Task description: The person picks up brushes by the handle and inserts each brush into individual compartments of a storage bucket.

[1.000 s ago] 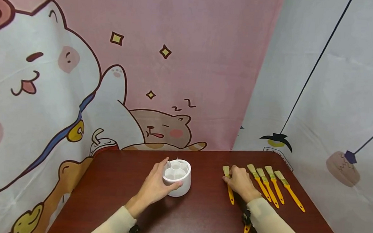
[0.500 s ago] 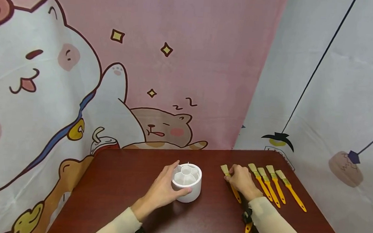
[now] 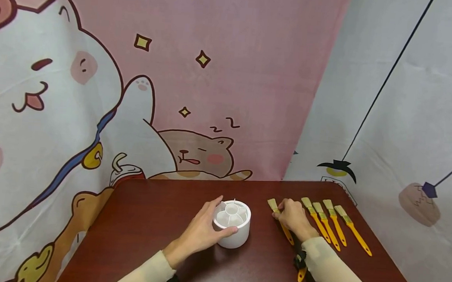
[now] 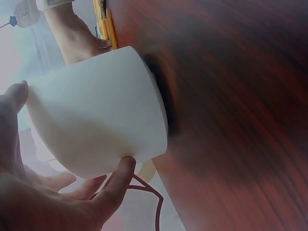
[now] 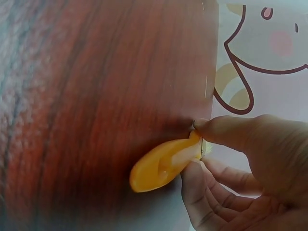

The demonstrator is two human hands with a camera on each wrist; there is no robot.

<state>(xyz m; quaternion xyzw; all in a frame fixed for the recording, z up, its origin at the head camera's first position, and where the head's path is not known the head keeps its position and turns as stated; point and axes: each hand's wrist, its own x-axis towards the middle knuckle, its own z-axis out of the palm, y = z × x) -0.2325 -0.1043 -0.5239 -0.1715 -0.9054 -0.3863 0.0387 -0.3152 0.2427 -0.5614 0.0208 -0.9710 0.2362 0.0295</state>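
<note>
My left hand (image 3: 201, 232) grips a white round brush holder (image 3: 239, 240) by its side, thumb in front and fingers behind. Several compartments ring a central tube inside it. The left wrist view shows the smooth holder wall (image 4: 101, 110), its base at or close over the tabletop. To the right, my right hand (image 3: 294, 216) pinches a paintbrush (image 3: 287, 234) with a yellow handle and pale bristles pointing away from me. In the right wrist view, thumb and fingers meet around the brush's handle (image 5: 159, 166), whose rounded end points back toward the camera.
Several more yellow-handled paintbrushes (image 3: 323, 229) lie side by side right of my right hand. Another yellow handle end (image 3: 301, 275) shows under my right wrist, the rest hidden. The dark red-brown table (image 3: 147, 222) ends at a cartoon-printed cloth backdrop (image 3: 253, 73).
My left hand has moved right with the white holder, closer to the right hand. The pinched paintbrush has turned slightly, its handle end swinging right. The other brushes lie as before.
</note>
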